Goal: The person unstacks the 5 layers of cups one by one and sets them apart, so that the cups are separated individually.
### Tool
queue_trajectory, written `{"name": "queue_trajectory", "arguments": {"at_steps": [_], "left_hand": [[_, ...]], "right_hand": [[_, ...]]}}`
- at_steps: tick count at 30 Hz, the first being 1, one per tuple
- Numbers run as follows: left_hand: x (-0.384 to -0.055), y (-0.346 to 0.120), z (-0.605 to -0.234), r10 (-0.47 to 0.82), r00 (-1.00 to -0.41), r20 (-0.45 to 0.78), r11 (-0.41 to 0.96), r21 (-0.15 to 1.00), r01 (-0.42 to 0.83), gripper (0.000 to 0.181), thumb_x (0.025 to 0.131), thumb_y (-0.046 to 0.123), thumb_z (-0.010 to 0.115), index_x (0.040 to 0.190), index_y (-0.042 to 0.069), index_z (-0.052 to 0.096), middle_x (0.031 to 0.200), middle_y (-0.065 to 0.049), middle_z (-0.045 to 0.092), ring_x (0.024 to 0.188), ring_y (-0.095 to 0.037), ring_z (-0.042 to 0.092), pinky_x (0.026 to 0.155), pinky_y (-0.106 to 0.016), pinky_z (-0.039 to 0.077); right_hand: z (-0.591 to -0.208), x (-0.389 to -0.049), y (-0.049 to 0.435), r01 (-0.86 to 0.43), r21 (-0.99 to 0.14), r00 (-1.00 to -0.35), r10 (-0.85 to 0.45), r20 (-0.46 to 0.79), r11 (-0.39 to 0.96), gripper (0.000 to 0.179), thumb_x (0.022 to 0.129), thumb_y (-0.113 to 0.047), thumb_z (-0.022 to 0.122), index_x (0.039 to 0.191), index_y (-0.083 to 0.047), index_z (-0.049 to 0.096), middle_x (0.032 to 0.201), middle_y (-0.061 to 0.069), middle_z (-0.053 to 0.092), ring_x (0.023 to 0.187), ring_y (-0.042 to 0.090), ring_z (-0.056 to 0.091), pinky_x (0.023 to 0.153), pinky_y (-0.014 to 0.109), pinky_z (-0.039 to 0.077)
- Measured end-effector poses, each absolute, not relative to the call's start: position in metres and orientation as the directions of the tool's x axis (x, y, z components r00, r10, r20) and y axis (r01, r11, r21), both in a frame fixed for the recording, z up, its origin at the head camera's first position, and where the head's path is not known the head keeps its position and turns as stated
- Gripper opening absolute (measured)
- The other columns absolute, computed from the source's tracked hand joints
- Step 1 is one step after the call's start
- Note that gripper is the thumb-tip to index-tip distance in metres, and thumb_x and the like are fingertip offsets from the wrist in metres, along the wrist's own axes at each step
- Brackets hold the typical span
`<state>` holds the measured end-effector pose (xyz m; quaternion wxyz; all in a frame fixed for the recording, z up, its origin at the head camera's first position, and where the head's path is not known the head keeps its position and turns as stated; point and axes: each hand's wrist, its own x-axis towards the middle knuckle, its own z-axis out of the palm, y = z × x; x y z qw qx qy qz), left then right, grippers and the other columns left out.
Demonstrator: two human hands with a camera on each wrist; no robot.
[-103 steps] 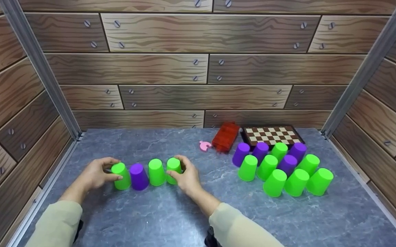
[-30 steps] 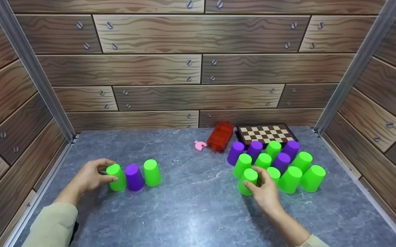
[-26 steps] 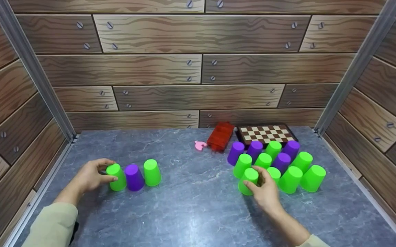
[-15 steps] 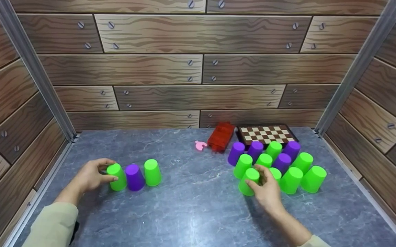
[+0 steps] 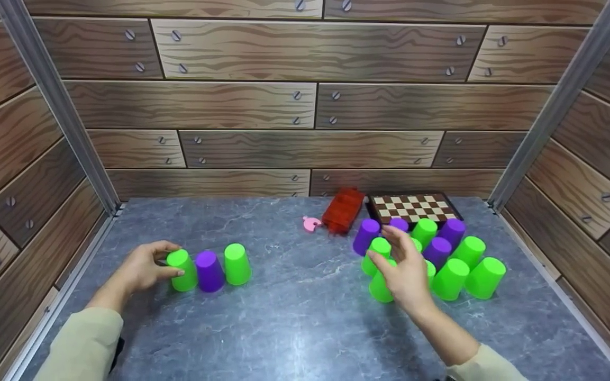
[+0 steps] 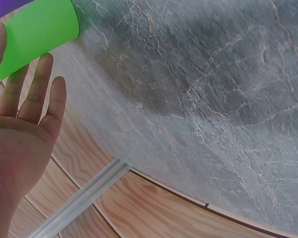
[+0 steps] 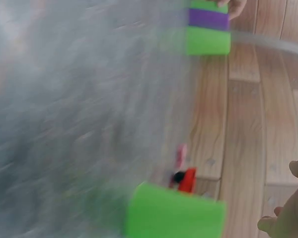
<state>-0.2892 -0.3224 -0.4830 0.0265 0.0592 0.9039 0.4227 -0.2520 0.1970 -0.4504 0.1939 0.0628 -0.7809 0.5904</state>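
Upside-down plastic cups stand on the grey marbled table. At the left, my left hand (image 5: 143, 270) holds a green cup (image 5: 182, 271) between thumb and fingers; the left wrist view shows the fingers along the side of that green cup (image 6: 42, 34). A purple cup (image 5: 210, 272) and another green cup (image 5: 237, 264) continue this row. Over on the right, my right hand (image 5: 409, 278) hovers above a front green cup (image 5: 380, 288), thumb and fingers apart with nothing between them. It partly hides the group of green and purple cups (image 5: 451, 280) behind. The right wrist view is blurred.
Behind the cup group lies a chessboard (image 5: 413, 207). Left of it are a red translucent packet (image 5: 344, 210) and a small pink piece (image 5: 311, 224). Wood-patterned walls (image 5: 252, 145) enclose the table at the back and sides.
My right hand carried a green cup from the left row to the front of the right group, then let go and rose off it. My left hand stays at its cup.
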Motion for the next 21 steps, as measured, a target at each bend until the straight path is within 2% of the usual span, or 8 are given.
{"name": "queue_trajectory", "arguments": {"at_steps": [5,11,15,21], "left_hand": [[-0.289,-0.323,-0.484,0.108,-0.994,-0.016,0.649,0.758,0.058,0.054,0.086,0.012,0.090,0.134,-0.001,0.067,0.127,-0.023,0.072,0.119,-0.042,0.068,0.094,-0.048,0.061],[-0.288,-0.322,-0.486,0.090,-0.996,-0.027,0.649,0.760,0.038,0.053,0.086,0.011,0.090,0.133,0.000,0.068,0.127,-0.023,0.072,0.119,-0.042,0.068,0.093,-0.047,0.061],[-0.288,-0.322,-0.485,0.097,-0.995,-0.020,0.640,0.767,0.047,0.053,0.086,0.010,0.090,0.133,-0.001,0.068,0.127,-0.024,0.072,0.120,-0.043,0.067,0.093,-0.047,0.061],[-0.290,-0.322,-0.483,0.110,-0.994,-0.004,0.638,0.767,0.068,0.054,0.085,0.010,0.090,0.133,-0.002,0.068,0.127,-0.024,0.072,0.119,-0.043,0.067,0.095,-0.049,0.060]], "right_hand": [[-0.442,-0.264,0.153,-0.408,-0.886,-0.904,0.039,0.426,0.220,0.058,0.090,0.004,0.081,0.143,0.000,0.057,0.140,0.019,0.062,0.138,0.032,0.055,0.122,0.042,0.038],[-0.445,-0.282,0.085,-0.439,-0.881,-0.898,-0.065,0.435,0.178,0.056,0.086,0.004,0.083,0.137,0.002,0.061,0.132,0.021,0.066,0.132,0.041,0.059,0.120,0.049,0.042],[-0.454,-0.292,0.044,-0.416,-0.892,-0.908,-0.139,0.395,0.180,0.058,0.085,0.002,0.084,0.138,0.004,0.061,0.133,0.024,0.066,0.131,0.044,0.059,0.118,0.053,0.043],[-0.474,-0.304,-0.002,-0.349,-0.898,-0.929,-0.221,0.296,0.268,0.063,0.084,-0.001,0.086,0.142,-0.001,0.061,0.137,0.022,0.066,0.132,0.041,0.059,0.116,0.051,0.045]]}}
